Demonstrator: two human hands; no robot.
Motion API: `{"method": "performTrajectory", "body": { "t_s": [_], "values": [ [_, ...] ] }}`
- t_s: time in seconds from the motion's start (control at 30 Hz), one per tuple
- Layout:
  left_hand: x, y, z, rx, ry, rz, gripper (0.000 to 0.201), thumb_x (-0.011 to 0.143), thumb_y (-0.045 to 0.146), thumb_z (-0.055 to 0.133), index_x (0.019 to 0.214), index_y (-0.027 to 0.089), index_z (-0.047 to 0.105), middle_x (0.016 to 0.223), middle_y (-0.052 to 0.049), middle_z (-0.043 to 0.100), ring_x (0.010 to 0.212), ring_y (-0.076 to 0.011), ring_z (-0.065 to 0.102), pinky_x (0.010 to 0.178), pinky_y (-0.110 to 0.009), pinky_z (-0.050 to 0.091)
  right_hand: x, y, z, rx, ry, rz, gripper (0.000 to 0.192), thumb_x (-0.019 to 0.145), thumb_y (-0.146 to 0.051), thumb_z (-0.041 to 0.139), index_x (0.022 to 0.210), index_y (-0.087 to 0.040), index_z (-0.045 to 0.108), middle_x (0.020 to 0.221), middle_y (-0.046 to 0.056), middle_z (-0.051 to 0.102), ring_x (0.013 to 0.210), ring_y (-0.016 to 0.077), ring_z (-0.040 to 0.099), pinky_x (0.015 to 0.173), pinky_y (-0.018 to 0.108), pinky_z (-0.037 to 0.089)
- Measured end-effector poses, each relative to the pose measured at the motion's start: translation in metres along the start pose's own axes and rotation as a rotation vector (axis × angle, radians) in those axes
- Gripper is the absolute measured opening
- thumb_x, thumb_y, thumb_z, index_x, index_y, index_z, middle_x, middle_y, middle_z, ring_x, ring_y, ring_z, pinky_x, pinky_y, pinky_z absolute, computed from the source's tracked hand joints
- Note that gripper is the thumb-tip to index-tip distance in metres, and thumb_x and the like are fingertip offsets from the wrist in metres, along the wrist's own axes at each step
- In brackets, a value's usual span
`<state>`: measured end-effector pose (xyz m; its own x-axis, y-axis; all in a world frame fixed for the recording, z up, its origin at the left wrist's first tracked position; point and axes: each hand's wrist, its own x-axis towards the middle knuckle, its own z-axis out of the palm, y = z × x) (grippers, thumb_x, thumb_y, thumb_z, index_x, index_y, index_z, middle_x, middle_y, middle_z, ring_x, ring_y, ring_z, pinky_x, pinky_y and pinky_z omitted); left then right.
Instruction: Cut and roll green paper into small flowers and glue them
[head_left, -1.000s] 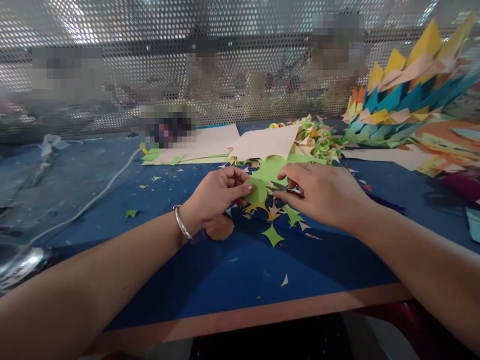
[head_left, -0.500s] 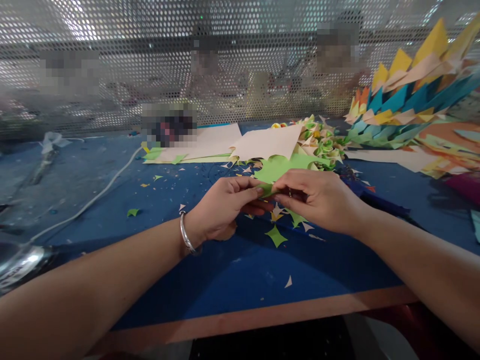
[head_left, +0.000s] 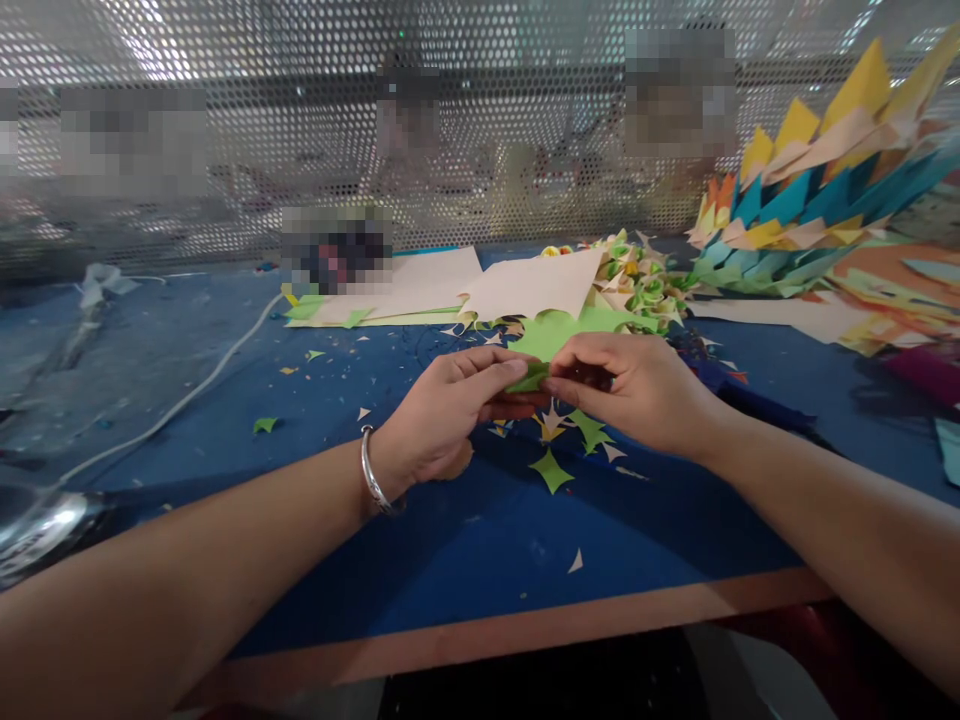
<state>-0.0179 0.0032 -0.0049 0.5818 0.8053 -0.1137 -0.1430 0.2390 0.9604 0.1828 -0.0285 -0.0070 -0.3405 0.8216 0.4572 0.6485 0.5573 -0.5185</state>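
Observation:
Between my two hands is a small piece of green paper [head_left: 531, 378]. My left hand [head_left: 457, 410], with a silver bangle [head_left: 370, 470] at the wrist, pinches its left side between thumb and fingers. The fingertips of my right hand [head_left: 634, 390] are closed on its right edge. Just behind the hands lies a larger green sheet [head_left: 555, 330] with curved cut edges, partly under a pale sheet [head_left: 536, 285] with scalloped cuts. Green paper scraps [head_left: 553, 470] and pale bits lie on the blue table below my hands.
A heap of curled green and cream paper pieces [head_left: 637, 280] is at the back. To the right stands a layered paper construction [head_left: 817, 200] of yellow, blue and orange points. A white cable [head_left: 202, 375] crosses the left side. A perforated metal screen [head_left: 480, 130] borders the far edge.
My right fingertips have shifted slightly along the small green paper, which now shows more of its surface between my hands. My left hand has hardly moved.

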Motion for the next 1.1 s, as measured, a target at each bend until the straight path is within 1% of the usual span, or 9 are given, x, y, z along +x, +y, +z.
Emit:
{"method": "performTrajectory", "body": {
  "t_s": [0.07, 0.17, 0.23, 0.53, 0.8, 0.97, 1.1],
  "values": [
    [-0.0007, 0.0002, 0.0005, 0.013, 0.002, 0.013, 0.006, 0.088, 0.02, 0.069, 0.089, 0.014, 0.07, 0.083, -0.002, 0.075, 0.078, -0.0107, 0.07, 0.079, -0.025, 0.055, -0.0006, 0.0009, 0.0003, 0.018, 0.003, 0.028, 0.016, 0.09, -0.026, 0.065, 0.077, -0.017, 0.065, 0.063, -0.003, 0.057, 0.054, 0.0085, 0.048, 0.05, 0.023, 0.037],
    [-0.0012, 0.0003, 0.0008, 0.084, 0.027, 0.046, 0.02, 0.078, 0.015, 0.078, 0.096, 0.013, 0.07, 0.088, -0.001, 0.074, 0.077, -0.0089, 0.068, 0.079, -0.023, 0.054, -0.0006, 0.0016, 0.0013, 0.041, 0.009, 0.06, 0.019, 0.089, -0.03, 0.067, 0.076, -0.017, 0.065, 0.061, -0.003, 0.055, 0.053, 0.0085, 0.046, 0.049, 0.023, 0.035],
    [-0.0011, 0.0001, 0.0004, 0.127, 0.045, 0.06, 0.023, 0.076, 0.013, 0.078, 0.097, 0.013, 0.07, 0.087, 0.0, 0.073, 0.075, -0.0083, 0.066, 0.079, -0.023, 0.054, -0.0003, 0.0016, 0.002, 0.045, 0.012, 0.073, 0.02, 0.089, -0.031, 0.067, 0.075, -0.017, 0.064, 0.061, -0.003, 0.055, 0.053, 0.0086, 0.046, 0.05, 0.023, 0.035],
    [-0.0002, -0.0009, -0.0001, 0.171, 0.081, 0.04, 0.016, 0.079, 0.015, 0.075, 0.094, 0.014, 0.071, 0.083, -0.001, 0.074, 0.072, -0.0096, 0.067, 0.08, -0.025, 0.056, 0.0001, -0.0005, 0.0024, 0.054, 0.038, 0.073, 0.031, 0.089, -0.043, 0.069, 0.073, -0.017, 0.064, 0.06, -0.003, 0.054, 0.053, 0.0085, 0.045, 0.049, 0.022, 0.035],
    [-0.0017, 0.0017, 0.0019, 0.197, 0.082, 0.032, 0.007, 0.082, 0.016, 0.072, 0.088, 0.014, 0.07, 0.085, -0.002, 0.075, 0.076, -0.0111, 0.071, 0.08, -0.025, 0.057, 0.0004, -0.0009, 0.0023, 0.061, 0.048, 0.062, 0.033, 0.089, -0.044, 0.069, 0.072, -0.016, 0.063, 0.06, -0.003, 0.054, 0.053, 0.008, 0.045, 0.048, 0.022, 0.034],
    [-0.0017, 0.0019, 0.003, 0.18, 0.084, 0.021, 0.003, 0.084, 0.015, 0.07, 0.085, 0.014, 0.069, 0.079, -0.001, 0.074, 0.074, -0.0105, 0.071, 0.074, -0.022, 0.056, -0.0001, -0.0003, 0.0022, 0.056, 0.037, 0.084, 0.032, 0.089, -0.044, 0.069, 0.073, -0.016, 0.063, 0.06, -0.003, 0.053, 0.053, 0.008, 0.044, 0.049, 0.022, 0.034],
    [-0.0016, 0.0011, 0.0022, 0.176, 0.086, 0.015, 0.002, 0.084, 0.016, 0.07, 0.085, 0.014, 0.069, 0.079, -0.001, 0.074, 0.073, -0.011, 0.072, 0.073, -0.022, 0.057, 0.0001, 0.0004, 0.002, 0.067, 0.032, 0.093, 0.033, 0.088, -0.045, 0.07, 0.073, -0.016, 0.063, 0.058, -0.003, 0.052, 0.052, 0.008, 0.043, 0.048, 0.023, 0.033]
  ]
}}
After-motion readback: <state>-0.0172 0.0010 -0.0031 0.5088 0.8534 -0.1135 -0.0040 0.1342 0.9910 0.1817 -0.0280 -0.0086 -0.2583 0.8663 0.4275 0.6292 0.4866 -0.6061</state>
